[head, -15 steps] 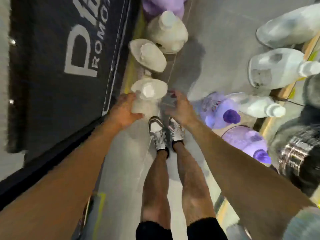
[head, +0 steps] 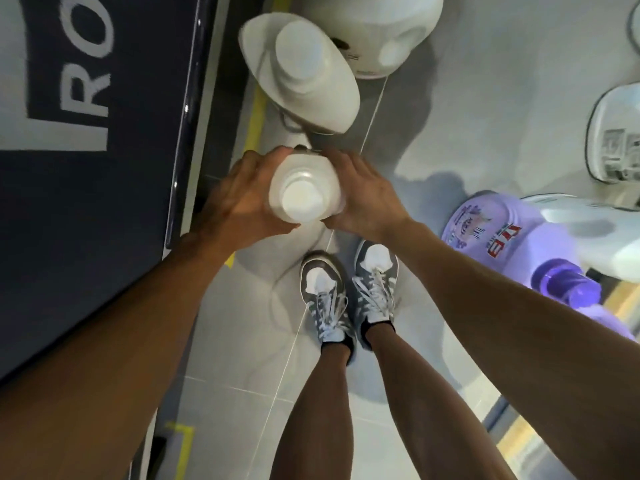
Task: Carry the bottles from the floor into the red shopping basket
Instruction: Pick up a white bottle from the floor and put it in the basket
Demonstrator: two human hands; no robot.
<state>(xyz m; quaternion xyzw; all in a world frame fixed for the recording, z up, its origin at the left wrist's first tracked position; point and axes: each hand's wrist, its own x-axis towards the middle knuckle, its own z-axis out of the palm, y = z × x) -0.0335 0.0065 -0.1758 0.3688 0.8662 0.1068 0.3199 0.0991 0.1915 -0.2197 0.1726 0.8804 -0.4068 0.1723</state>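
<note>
- Bottle: one, white, capped, upright, gripped at centre, at twelve o'clock from two grey shoes.
- Left hand is wrapped round its nine o'clock side, right hand round its three o'clock side.
- Two standing white bottles are seen at twelve o'clock.
- Two lying white bottles are seen at three o'clock.
- One purple bottle lies at four o'clock.
- One dark mat is seen at nine o'clock.

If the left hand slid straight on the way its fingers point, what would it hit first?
The left hand, gripping a bottle, would probably meet the next bottle ahead; depth unclear.

Bottle between left hand and right hand
</note>
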